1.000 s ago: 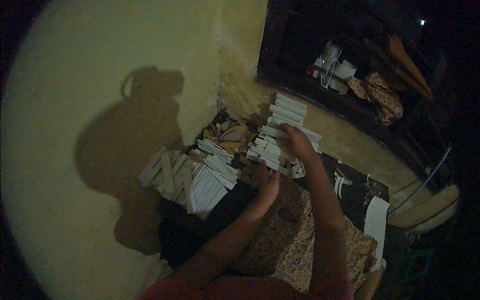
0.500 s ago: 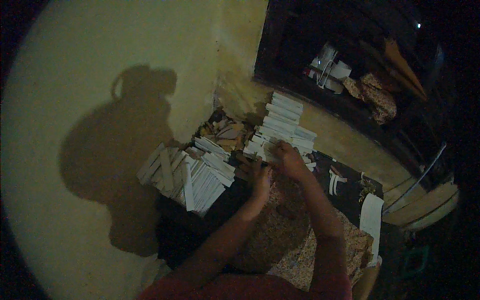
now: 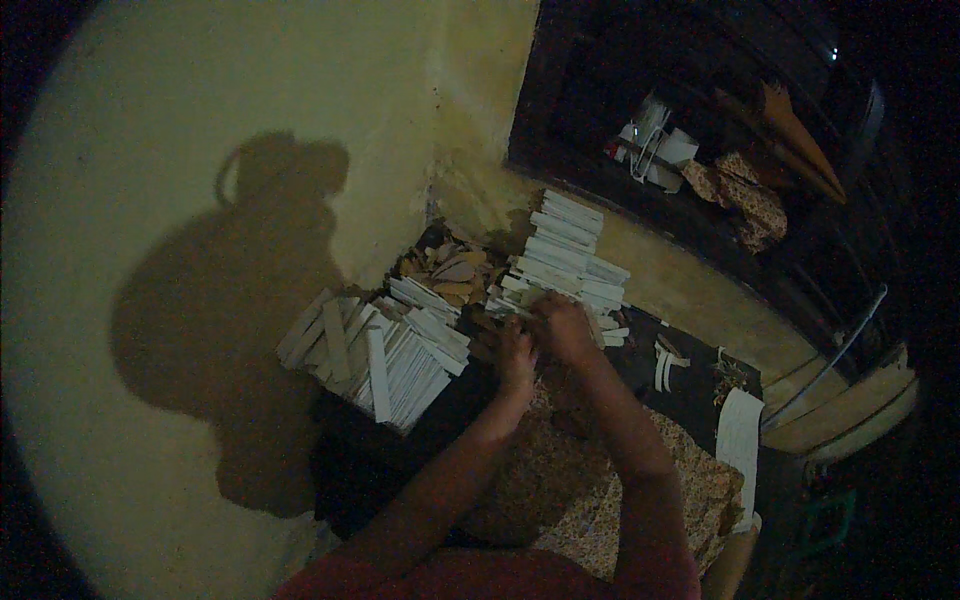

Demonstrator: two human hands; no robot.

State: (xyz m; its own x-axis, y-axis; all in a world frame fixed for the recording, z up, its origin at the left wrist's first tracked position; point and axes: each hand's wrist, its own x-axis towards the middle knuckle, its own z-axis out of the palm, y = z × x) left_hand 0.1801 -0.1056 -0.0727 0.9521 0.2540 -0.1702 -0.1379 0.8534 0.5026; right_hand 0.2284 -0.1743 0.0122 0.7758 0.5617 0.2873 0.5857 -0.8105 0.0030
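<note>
Beside yellow wall, dark cloth, white strips

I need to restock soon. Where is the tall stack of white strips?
In the head view, the tall stack of white strips stands against the yellow wall, just beyond the right hand.

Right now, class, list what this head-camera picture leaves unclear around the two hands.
- Head view: what the left hand and right hand grip; dim light and fingers hide it.
- Brown pieces behind the white stacks: too dark to identify.
- Dark shelf contents: shadowed, small.
</note>
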